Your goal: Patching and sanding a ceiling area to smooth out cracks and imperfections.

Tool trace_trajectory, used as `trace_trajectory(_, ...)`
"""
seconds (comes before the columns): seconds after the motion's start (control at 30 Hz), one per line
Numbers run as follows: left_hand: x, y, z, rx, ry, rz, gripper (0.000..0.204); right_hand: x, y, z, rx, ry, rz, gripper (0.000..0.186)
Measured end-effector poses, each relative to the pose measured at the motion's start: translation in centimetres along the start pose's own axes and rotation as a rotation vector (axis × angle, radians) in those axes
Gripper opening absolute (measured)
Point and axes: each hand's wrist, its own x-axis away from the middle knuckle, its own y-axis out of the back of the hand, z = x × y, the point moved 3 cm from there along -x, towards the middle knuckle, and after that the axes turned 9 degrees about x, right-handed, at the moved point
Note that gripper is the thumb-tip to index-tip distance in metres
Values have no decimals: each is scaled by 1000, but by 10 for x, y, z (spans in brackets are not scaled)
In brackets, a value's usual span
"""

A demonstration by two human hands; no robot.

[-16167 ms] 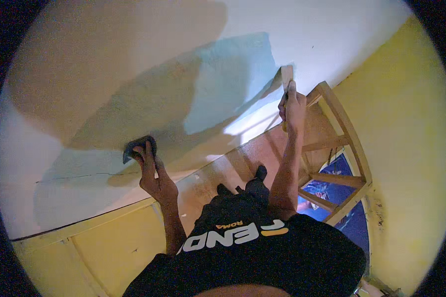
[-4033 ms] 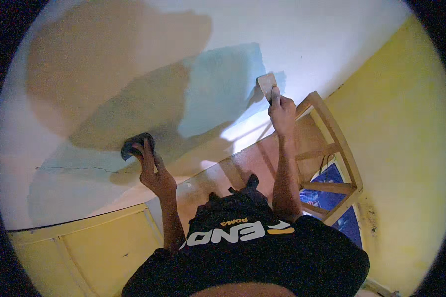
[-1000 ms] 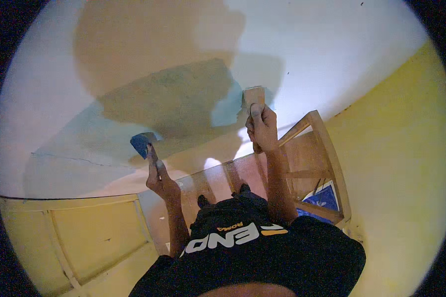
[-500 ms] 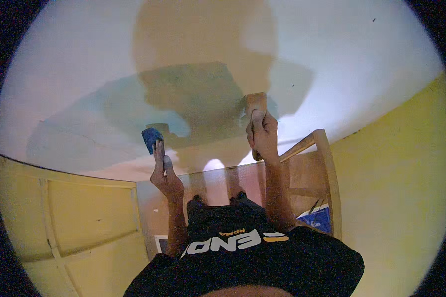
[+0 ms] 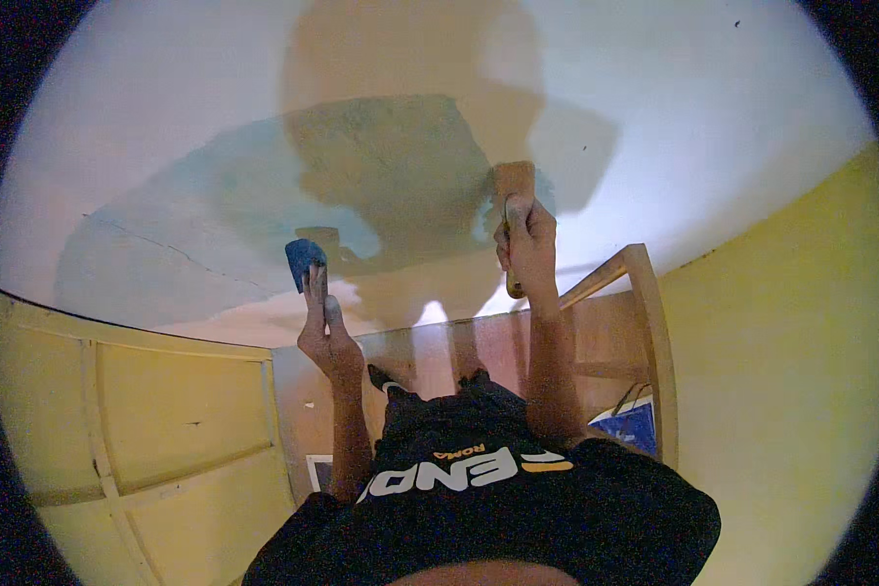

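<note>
My left hand holds a blue flat scraper between thumb and fingers, its wide edge angled up and left. My right hand is closed around the handle of a putty knife, its broad blade pointing up. Both tools are held before a pale wall bearing a large greyish-green patch. The right blade overlaps the patch's right edge; whether either tool touches the wall I cannot tell. A shadow of my head and arms falls over the patch.
A wooden frame stands close to my right arm, with a blue-and-white packet beside it. Yellow panelling runs along the left, and a yellow wall rises on the right. A thin crack crosses the pale wall at left.
Wall patch and both hands sit slightly higher in the picture as the view has shifted. The two tools are still held. My left foot shows farther out to the left.
</note>
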Motion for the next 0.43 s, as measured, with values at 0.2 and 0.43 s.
trace_trajectory(0.2,-1,6,6,-54,-7,5,37,0,0,12,19,2,4,36)
trace_trajectory(0.43,-4,3,14,-58,-90,34,40,-5,0,16,39,57,-23,38)
